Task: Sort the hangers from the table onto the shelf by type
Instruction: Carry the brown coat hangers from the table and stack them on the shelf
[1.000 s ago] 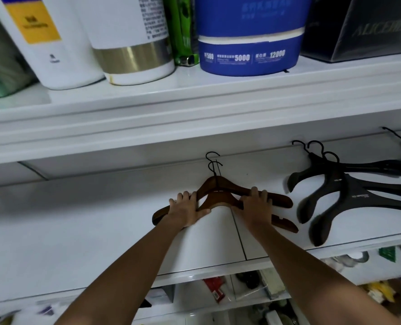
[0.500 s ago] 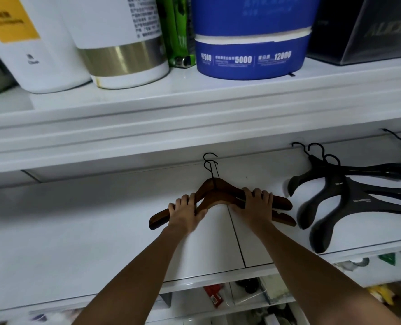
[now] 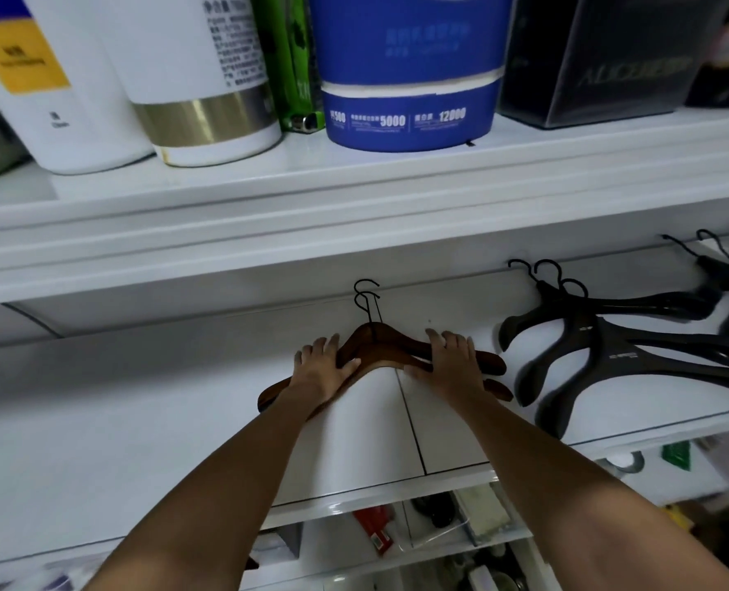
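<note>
Change vs a second ago is small: both hands are parked on the same spots, but the pair of wooden hangers [image 3: 380, 343] has been squared up. The two right-hand tips sat clearly staggered before and now lie closer together, with the wire hooks [image 3: 367, 292] nearly overlapping and pointing at the back wall. I read this as placement basically done and only final alignment of the brown stack left, so release looks like the next thing. Left to right: the shelf [image 3: 141, 420] is bare white board on the left side. The left hand [image 3: 320, 368] is over the left arm of the hangers, fingers draped across the top edge and thumb against the near edge, so it's clamped on the wood, not hovering. The left tip of the hangers pokes out beyond and below that wrist. The neck of the stack sits between the two hands, flat on the shelf. The right hand [image 3: 454, 364] mirrors this on the right arm, fingers over the top and thumb on the near side, with both right tips sticking out past the knuckles. Just beyond those tips, near but not touching, lie the black hangers [image 3: 610, 356], overlapped as their own group, so the types are separate. The table isn't in view; can't tell what's left to sort.
</note>
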Motion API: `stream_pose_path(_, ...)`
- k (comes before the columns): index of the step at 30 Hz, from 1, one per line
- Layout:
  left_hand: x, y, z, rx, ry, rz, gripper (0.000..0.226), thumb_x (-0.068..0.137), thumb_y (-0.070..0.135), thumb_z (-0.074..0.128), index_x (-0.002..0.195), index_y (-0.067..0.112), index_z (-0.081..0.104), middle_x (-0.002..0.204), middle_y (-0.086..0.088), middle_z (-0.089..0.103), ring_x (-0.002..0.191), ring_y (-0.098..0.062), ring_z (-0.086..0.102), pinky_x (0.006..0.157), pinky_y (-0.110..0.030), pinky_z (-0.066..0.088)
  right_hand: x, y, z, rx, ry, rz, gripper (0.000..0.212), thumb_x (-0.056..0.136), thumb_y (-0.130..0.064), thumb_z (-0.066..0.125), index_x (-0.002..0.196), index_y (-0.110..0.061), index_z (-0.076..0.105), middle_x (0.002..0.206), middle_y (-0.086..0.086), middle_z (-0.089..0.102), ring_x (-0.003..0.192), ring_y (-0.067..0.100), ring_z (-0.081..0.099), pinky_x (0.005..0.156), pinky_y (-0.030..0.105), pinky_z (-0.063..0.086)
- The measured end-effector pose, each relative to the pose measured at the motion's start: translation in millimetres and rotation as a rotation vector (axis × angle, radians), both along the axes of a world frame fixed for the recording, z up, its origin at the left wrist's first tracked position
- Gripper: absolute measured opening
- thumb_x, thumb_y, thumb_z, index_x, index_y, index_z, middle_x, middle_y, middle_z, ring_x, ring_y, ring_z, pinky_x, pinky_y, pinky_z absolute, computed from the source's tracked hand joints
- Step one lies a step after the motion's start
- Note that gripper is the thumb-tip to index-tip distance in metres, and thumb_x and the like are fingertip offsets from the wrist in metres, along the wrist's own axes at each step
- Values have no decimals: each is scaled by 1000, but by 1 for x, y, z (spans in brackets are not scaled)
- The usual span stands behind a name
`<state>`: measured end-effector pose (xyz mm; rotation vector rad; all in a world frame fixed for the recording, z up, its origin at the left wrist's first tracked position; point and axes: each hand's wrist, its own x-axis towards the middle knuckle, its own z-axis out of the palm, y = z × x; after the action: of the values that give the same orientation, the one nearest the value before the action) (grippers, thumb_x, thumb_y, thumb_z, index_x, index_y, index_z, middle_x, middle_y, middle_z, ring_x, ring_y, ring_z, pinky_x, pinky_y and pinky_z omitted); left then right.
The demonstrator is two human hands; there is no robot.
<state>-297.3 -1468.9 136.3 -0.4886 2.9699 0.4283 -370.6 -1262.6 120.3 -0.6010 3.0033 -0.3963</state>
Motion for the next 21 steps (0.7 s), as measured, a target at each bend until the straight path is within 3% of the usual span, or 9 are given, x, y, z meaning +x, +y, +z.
stream_pose_path(3, -7, 9, 27, 32, 13, -74, 68, 95, 49, 43, 150, 17, 19, 153, -11, 28, 138, -31, 29, 114, -40, 23, 3, 13, 24, -61, 77, 59, 64, 90, -47, 55, 143, -16, 37, 138, 12, 47, 127, 29, 42, 110, 37, 26)
stream_pose_path(8, -25, 46, 78, 150, -12, -247, 71, 93, 40, 53, 150, 20, 18, 157, -8, 20, 143, -25, 24, 116, -33, 22, 4, 48, 71, -96, 148, 38, 56, 92, -40, 55, 141, -19, 42, 135, 10, 52, 121, 30, 50, 104, 36, 35)
stream_pose_path(13, -45, 105, 122, 38, 24, -441, 69, 94, 39, 52, 151, 22, 17, 158, -1, 19, 143, -21, 25, 115, -31, 22, 5, 109, 113, -36, 204, -93, 56, 93, -41, 52, 144, -21, 38, 134, 10, 53, 122, 29, 48, 105, 35, 32)
stream_pose_path(21, -71, 244, 169, -11, 161, -705, 68, 94, 41, 52, 150, 17, 22, 158, -4, 20, 143, -22, 25, 116, -26, 20, 27, 242, 153, 16, 310, -327, 53, 92, -44, 49, 141, -22, 42, 139, 5, 51, 124, 27, 49, 105, 37, 33)
